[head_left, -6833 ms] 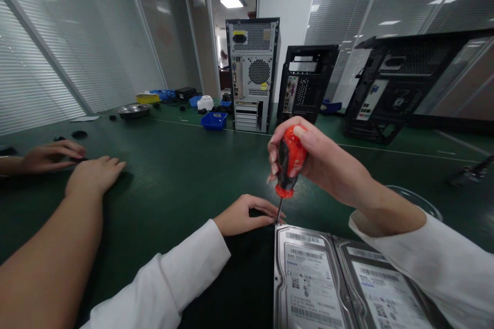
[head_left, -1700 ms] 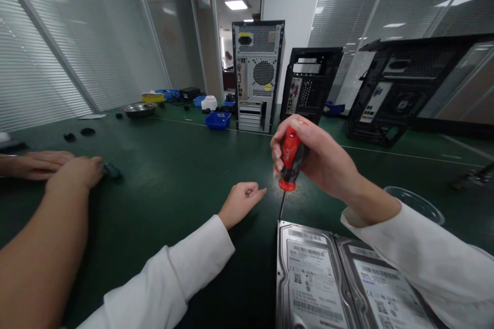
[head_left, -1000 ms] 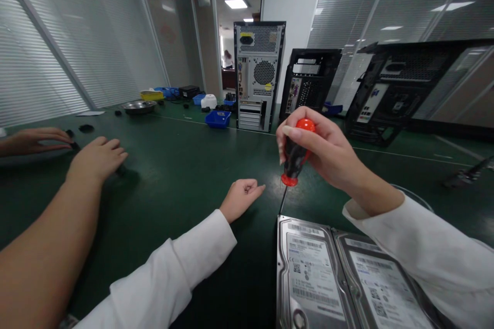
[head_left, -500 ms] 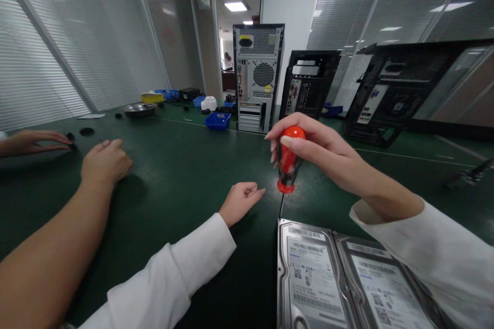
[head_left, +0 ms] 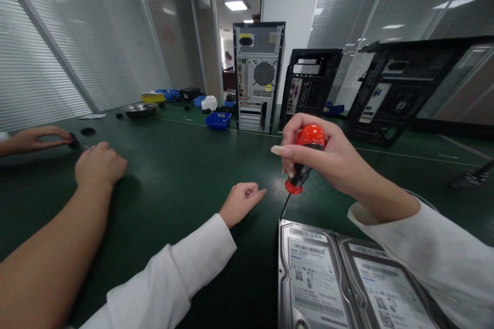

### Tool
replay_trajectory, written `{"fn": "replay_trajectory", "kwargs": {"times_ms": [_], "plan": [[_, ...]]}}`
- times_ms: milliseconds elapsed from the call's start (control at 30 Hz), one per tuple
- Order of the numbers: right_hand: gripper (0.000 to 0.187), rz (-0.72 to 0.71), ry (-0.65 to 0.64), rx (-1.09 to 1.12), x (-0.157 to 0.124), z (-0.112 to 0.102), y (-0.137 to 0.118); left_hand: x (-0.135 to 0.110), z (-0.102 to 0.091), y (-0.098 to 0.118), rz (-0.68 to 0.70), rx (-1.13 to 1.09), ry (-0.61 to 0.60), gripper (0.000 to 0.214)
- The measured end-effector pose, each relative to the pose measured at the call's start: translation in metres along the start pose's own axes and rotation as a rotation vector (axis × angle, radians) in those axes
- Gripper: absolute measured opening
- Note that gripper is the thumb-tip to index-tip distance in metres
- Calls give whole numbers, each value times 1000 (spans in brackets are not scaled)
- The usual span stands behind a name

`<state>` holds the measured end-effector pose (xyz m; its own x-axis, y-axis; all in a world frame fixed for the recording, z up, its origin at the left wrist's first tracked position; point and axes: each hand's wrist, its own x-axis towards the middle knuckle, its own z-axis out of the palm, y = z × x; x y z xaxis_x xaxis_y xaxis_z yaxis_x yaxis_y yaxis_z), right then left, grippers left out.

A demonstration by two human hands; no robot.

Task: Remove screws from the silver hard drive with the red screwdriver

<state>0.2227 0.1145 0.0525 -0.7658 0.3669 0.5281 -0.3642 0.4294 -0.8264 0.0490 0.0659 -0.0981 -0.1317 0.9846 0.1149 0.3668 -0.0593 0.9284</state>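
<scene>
My right hand (head_left: 328,151) is closed around the red and black handle of a screwdriver (head_left: 303,167). The screwdriver leans, its top toward the right, and its tip meets the upper left corner of a silver hard drive (head_left: 314,272). A second hard drive (head_left: 389,288) lies alongside on the right, partly covered by my sleeve. Left of the screwdriver, my left hand (head_left: 241,203) rests on the green table (head_left: 185,164) with fingers curled in and the thumb pointing right. Nothing shows inside that hand, and it stays apart from the drives.
At left, a co-worker's hands (head_left: 101,167) are near small black round parts (head_left: 88,131). Farther back are a metal bowl (head_left: 141,108), a blue tray (head_left: 218,121), an upright computer tower (head_left: 258,77) and black cases (head_left: 409,87). A dark metal object (head_left: 469,179) is at right.
The screwdriver has gone from nearly upright to leaning right, and my right hand has shifted right with it. The tip stays at the drive's corner. My left hand is still.
</scene>
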Motion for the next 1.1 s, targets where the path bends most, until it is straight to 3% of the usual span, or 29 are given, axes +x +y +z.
{"fn": "replay_trajectory", "kwargs": {"times_ms": [133, 233, 333, 433, 567, 700, 833, 1100], "plan": [[21, 95, -80, 207, 0, -2, -2, 0, 0, -1, -3, 2, -5, 51], [26, 111, -135, 145, 1, -5, -5, 1, 1, 0, -1, 5, -4, 50], [21, 51, -120, 27, 0, -5, -6, 1, 1, 0, 2, 4, -3, 49], [19, -2, -108, 60, -2, -2, -2, 2, 1, -3, -4, 1, -2, 50], [24, 48, -138, 185, -3, 4, 4, 3, 1, -8, -16, -10, -16, 49], [23, 60, -47, 170, 0, 7, 8, 2, 1, -6, -20, -17, -17, 50], [25, 105, -86, 283, 0, 3, 8, 0, 2, -2, -12, -12, -4, 51], [24, 65, -59, 136, -2, -2, 6, 1, 1, 1, -14, -11, 3, 49]]}}
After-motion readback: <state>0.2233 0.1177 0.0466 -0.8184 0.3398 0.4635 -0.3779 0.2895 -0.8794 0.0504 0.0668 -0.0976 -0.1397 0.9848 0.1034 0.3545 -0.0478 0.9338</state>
